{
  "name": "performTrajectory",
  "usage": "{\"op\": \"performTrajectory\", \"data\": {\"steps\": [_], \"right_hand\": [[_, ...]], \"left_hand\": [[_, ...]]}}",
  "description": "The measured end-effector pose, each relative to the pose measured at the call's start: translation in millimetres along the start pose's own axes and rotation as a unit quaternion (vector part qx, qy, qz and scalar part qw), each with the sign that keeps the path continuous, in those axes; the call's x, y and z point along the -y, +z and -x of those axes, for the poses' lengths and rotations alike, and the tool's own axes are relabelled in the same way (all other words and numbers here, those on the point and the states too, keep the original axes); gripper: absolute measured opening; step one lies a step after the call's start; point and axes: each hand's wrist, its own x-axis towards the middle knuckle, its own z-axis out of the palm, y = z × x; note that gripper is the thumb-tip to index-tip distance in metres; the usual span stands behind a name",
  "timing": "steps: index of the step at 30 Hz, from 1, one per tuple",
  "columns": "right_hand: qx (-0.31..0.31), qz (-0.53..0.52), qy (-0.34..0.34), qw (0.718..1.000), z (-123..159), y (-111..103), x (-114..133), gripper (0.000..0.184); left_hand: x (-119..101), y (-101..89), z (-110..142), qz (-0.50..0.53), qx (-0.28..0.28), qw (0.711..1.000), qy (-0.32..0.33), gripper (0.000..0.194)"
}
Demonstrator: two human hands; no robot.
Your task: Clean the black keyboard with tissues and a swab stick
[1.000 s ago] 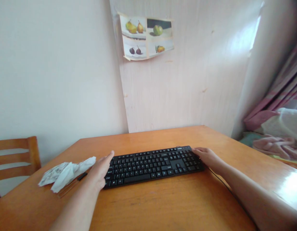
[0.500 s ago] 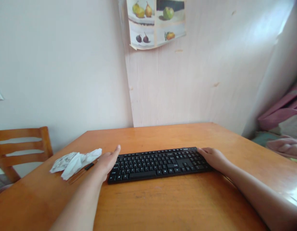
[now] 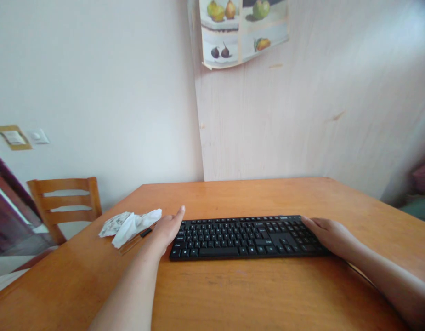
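Note:
A black keyboard lies flat on the wooden table, its long side running left to right. My left hand is at its left end, thumb raised and the other fingers mostly hidden behind the hand and the keyboard's edge. At the opposite end, my right hand grips the keyboard over the number pad, thumb on top and the remaining fingers out of sight. A dark cable runs beneath my right forearm.
Left of my left hand lie a crumpled white plastic bag and thin brown sticks with a black piece. A wooden chair stands beyond the table's left edge. Fruit pictures hang on the back wall.
The camera has turned left, shifting the scene rightward and bringing more of the chair into view. The keyboard looks slightly more level. Both hands stay at its ends.

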Motion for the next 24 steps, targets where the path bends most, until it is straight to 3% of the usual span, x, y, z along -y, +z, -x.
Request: {"op": "performTrajectory", "data": {"steps": [4, 10, 16, 20, 24], "right_hand": [[-0.022, -0.014, -0.002, 1.0, -1, 0, 0, 0.049], [-0.076, -0.005, 0.001, 0.997, -3, -5, -6, 0.05], [-0.1, 0.081, 0.028, 0.991, -7, -14, -19, 0.053], [-0.11, 0.112, 0.025, 0.987, -6, -14, -18, 0.051], [-0.102, 0.131, 0.028, 0.986, -6, -15, -16, 0.051]], "left_hand": [[2, -1.4, -3, -0.046, 0.029, 0.998, 0.023, 0.042], [-3, -4.5, -7, -0.044, 0.001, 0.998, 0.052, 0.04], [-13, -6.0, -3, 0.006, -0.025, 0.993, 0.114, 0.046], [-24, -5.3, 6, 0.106, -0.088, 0.979, 0.15, 0.05], [-35, -16.4, 7, 0.222, -0.198, 0.952, 0.075, 0.045]]}}
